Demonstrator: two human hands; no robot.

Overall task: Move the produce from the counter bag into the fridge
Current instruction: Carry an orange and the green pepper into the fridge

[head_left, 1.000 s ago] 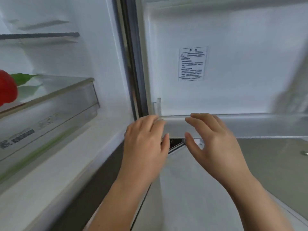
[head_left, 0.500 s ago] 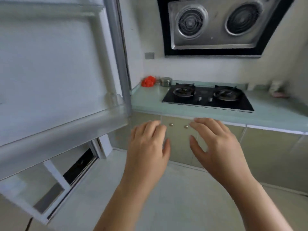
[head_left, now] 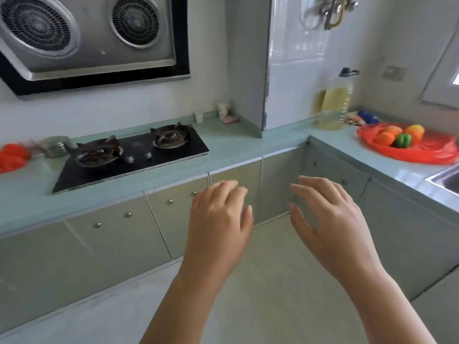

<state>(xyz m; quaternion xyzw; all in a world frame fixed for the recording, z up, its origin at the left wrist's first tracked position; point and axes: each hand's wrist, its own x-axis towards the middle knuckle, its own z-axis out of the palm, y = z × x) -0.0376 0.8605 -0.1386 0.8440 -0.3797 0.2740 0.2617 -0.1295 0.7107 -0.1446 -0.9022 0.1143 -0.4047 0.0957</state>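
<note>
Hovering empty with fingers spread, left hand (head_left: 218, 217) and right hand (head_left: 330, 219) face the red bag (head_left: 427, 150) of produce (head_left: 397, 137).

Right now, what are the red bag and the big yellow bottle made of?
The red bag looks like thin, shiny plastic film: it crinkles and lies flat around the produce. The bottle looks like clear plastic, since yellow liquid, probably oil, shows through it.

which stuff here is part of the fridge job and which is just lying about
For the job: red bag; orange fruits; green pepper; yellow pepper; left hand and right hand, both empty.

Lying about: oil bottle; gas hob; steel pot; sink.
</note>
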